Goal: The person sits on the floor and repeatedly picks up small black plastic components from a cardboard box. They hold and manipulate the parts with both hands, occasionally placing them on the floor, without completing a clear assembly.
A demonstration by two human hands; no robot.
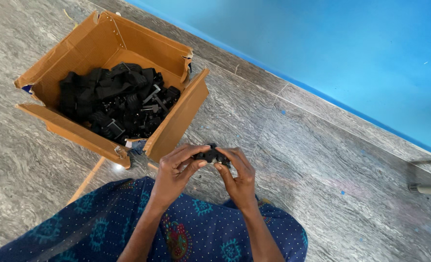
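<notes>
A small black plastic part (212,155) sits between both hands, just above my lap. My left hand (176,172) pinches its left side with thumb and fingers. My right hand (238,174) grips its right side, fingers curled over the top. Much of the part is hidden by my fingers. An open cardboard box (171,127) stands on the floor just beyond my left hand, filled with several similar black plastic parts (116,99).
I sit on a grey marbled stone floor (322,160), my lap covered in blue patterned cloth (201,237). A blue wall (346,48) runs along the far side. A thin wooden stick (86,180) lies beside the box. A grey pipe end (426,189) shows at right.
</notes>
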